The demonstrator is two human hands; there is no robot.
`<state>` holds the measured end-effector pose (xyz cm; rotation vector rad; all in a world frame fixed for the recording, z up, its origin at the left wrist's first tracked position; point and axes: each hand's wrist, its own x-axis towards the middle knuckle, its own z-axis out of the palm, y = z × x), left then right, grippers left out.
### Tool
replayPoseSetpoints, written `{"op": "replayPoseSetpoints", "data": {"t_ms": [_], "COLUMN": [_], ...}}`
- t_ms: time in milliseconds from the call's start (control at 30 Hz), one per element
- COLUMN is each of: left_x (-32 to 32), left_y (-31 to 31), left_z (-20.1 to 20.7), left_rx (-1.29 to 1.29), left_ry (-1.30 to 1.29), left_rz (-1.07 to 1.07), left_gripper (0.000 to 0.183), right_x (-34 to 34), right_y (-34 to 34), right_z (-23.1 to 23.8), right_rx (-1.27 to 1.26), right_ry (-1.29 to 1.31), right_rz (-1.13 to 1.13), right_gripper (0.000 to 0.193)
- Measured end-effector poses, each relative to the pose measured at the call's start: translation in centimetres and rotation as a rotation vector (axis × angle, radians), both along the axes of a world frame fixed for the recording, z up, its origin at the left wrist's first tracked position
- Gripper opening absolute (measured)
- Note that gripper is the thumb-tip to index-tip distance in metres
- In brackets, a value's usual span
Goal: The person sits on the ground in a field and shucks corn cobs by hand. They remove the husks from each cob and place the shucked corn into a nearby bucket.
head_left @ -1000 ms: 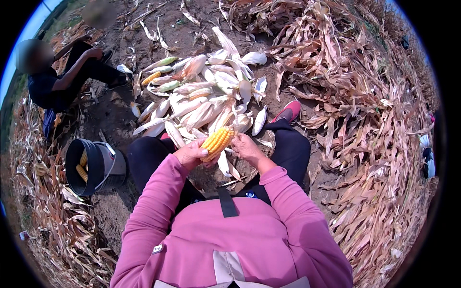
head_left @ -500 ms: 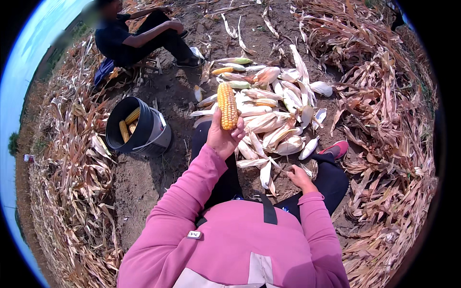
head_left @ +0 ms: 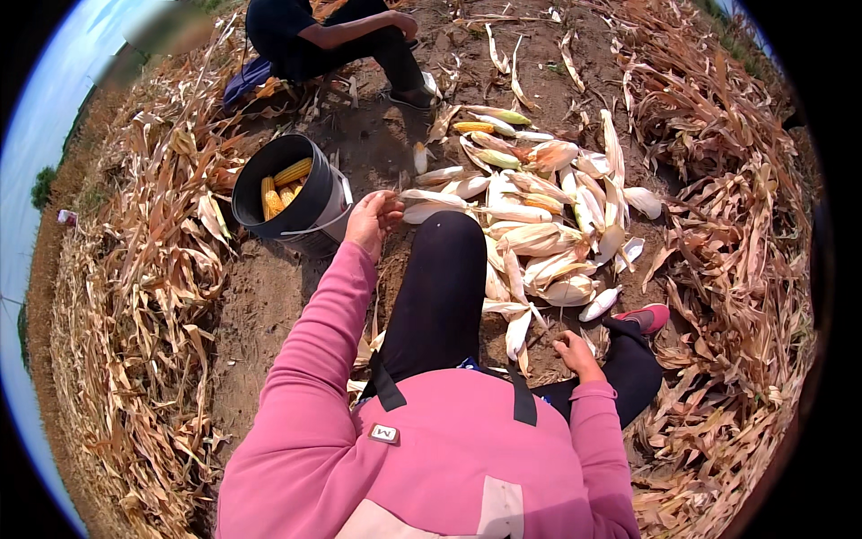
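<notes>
My left hand [head_left: 375, 223] is between the bucket and the near left edge of a pile of corn ears in pale husks [head_left: 530, 238]. Its fingers are loosely bent and slightly apart, with no cob in them. Close by, the dark bucket [head_left: 337, 220] leans a little and has several bare yellow corn cobs [head_left: 285, 186] inside. My right hand [head_left: 577, 355] rests low by my right leg, just below the pile. Its fingers are curled closed, and I cannot make out what they hold, if anything. A partly husked yellow ear [head_left: 473, 127] lies at the pile's far side.
Dry corn stalks and leaves [head_left: 144, 296] heap up along the left, with more dry leaves [head_left: 718, 180] on the right. Another person [head_left: 332, 40] sits beyond the bucket, hands near the knees. My bent left knee [head_left: 444, 238] rises against the pile.
The bare yellow corn cob has left my left hand, which has moved left toward the bucket. More yellow shows inside the bucket. The view has shifted; my right hand stays low near my leg.
</notes>
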<state>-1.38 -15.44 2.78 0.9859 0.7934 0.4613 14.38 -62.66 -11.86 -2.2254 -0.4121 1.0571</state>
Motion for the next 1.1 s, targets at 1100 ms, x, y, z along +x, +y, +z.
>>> {"op": "replayPoseSetpoints", "data": {"t_ms": [1100], "left_x": [17.9], "left_y": [-18.8], "left_z": [10.8], "left_rx": [0.658], "left_ry": [-0.422], "left_rz": [-0.601], "left_gripper": [0.021], "right_x": [0.6], "right_y": [-1.4], "right_z": [3.2], "right_rx": [0.084], "right_ry": [-0.127], "right_rz": [0.125], "right_gripper": [0.03]}}
